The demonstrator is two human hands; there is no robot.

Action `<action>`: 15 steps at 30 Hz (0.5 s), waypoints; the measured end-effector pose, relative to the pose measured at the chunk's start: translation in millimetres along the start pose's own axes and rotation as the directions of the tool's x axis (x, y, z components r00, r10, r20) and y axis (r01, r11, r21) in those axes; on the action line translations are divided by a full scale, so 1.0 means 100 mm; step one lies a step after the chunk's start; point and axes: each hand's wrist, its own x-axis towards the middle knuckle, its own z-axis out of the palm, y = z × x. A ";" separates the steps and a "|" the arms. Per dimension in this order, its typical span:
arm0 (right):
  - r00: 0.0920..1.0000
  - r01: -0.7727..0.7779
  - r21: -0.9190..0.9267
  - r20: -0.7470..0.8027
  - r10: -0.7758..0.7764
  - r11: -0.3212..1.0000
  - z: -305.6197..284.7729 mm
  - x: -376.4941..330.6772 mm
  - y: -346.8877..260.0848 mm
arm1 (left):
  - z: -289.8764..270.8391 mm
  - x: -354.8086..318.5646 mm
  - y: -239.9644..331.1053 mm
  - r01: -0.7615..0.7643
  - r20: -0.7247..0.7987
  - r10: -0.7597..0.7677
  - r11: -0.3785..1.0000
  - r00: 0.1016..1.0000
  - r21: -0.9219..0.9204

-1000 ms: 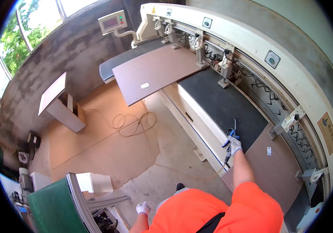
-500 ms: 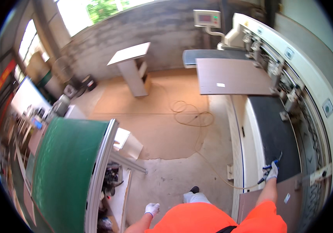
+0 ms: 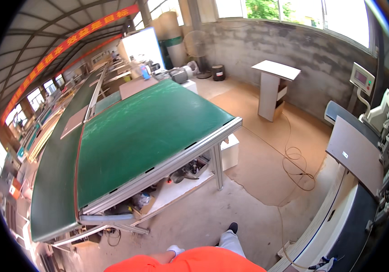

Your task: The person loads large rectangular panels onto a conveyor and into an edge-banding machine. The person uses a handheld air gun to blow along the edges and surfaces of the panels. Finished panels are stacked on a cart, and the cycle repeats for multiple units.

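Observation:
My left hand [image 3: 175,250], in a white glove, hangs low by my orange top, with nothing visible in it; its fingers are too small to read. My right hand [image 3: 325,263], in a blue and white glove, lies at the lower right on the pale edge of the long machine [image 3: 339,226], beside its black belt [image 3: 362,226]. Further along that machine a brown flat panel [image 3: 355,152] rests on the bed. A wide green belt conveyor [image 3: 149,131] on a metal frame stands in front of me to the left.
A coiled cable [image 3: 296,167] lies on the brown floor between conveyor and machine. A white pedestal table [image 3: 274,88] stands by the grey block wall. A control screen [image 3: 362,79] sits on a post above the machine. Boxes and clutter sit under the conveyor.
The view has swung left, from the machine's bed to the green conveyor. My right hand has slid to the lower right rim of the picture; my left hand stays low by my side.

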 end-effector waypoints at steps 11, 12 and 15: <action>0.998 -0.012 -0.045 0.068 0.015 0.999 0.18 -0.52 -0.39 | 0.15 0.18 0.39 -0.226 0.024 0.229 0.971 0.973 -0.081; 0.995 -0.054 -0.062 0.078 0.058 0.997 0.19 -0.50 -0.39 | 0.13 0.18 0.38 -0.196 0.000 0.197 0.975 0.980 -0.108; 0.997 -0.014 -0.036 0.072 0.016 0.999 0.19 -0.51 -0.35 | 0.11 0.15 0.39 -0.155 0.001 0.157 0.973 0.988 -0.169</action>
